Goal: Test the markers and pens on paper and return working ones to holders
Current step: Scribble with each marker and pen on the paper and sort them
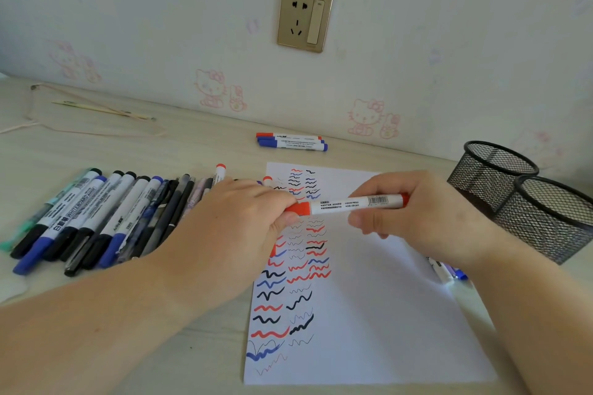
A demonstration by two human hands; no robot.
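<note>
Both forearms reached over the white paper (378, 314), its left side full of red, blue and black squiggles; the left hand (244, 218) pinched the red cap of a red marker (349, 204) while the right hand (404, 218) gripped its barcode-printed barrel, held level above the sheet. A marker pile (93, 218) lay left, one barrel reading "WHITEBOARD". Two black mesh holders (526, 199) stood at the desk's right edge; three markers (292, 142) lay by the wall under a gold socket (305, 18).

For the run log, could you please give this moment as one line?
left hand: grips red cap | right hand: holds red marker | over paper | mesh holders: beside
</note>
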